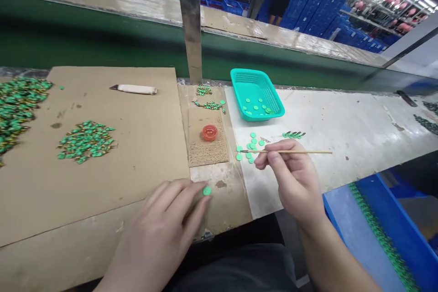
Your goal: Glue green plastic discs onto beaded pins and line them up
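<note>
Lower centre of frame: left hand (pixel 164 228) flat on worktop (pixel 342 118), fingertips touching one green disc (pixel 206 190) — right hand (pixel 294 178) pinched shut on one thin brush (pixel 287 151), tip among roughly nine loose discs (pixel 249 148).

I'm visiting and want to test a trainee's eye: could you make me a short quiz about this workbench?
1. True or false: the right hand holds a thin brush.
2. What is the left hand touching? A) the knife B) a green disc C) the basket
3. What lies in the teal basket?

Key:
1. True; its tip reaches the loose green discs.
2. B; the fingertips are on a single green disc at the bench's near edge.
3. A few green discs.
</note>
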`<state>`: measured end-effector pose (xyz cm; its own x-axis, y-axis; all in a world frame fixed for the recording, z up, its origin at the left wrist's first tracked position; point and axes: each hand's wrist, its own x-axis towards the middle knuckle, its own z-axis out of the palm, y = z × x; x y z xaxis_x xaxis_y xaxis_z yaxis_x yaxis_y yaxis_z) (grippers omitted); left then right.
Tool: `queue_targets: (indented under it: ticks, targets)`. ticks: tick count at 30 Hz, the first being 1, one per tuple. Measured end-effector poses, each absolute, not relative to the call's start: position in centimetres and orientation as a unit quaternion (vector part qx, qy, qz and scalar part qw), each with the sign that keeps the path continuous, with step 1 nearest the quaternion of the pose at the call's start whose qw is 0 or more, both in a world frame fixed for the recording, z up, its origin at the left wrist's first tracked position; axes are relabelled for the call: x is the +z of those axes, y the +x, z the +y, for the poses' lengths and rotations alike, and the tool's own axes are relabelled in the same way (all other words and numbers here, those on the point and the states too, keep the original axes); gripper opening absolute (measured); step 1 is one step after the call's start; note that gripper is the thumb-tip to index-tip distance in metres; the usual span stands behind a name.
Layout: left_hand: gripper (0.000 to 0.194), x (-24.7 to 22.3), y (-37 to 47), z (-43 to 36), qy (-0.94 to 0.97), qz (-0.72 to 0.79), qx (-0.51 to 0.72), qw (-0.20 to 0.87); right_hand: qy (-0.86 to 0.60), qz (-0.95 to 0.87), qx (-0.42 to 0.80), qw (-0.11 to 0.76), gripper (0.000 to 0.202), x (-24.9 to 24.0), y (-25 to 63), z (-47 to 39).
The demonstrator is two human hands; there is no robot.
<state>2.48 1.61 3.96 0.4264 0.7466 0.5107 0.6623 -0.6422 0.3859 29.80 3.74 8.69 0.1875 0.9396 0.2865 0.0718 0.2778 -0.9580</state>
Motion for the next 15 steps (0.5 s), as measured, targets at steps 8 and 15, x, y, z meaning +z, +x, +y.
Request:
queue_targets:
  ticks: [8, 15]
  targets:
    - [0.028, 2.1, 1.3, 0.2, 0.866, 0.356, 0.349, 0.027, -0.458, -0.620, 0.301, 0.561, 0.013, 10.5, 26.5, 10.8]
    - [0.024, -0.3, 1.8, -0.4, 0.833, 0.377, 0.404, 0.010, -0.448, -0.778, 0.099, 0.429, 0.027, 9.5, 24.6, 13.8]
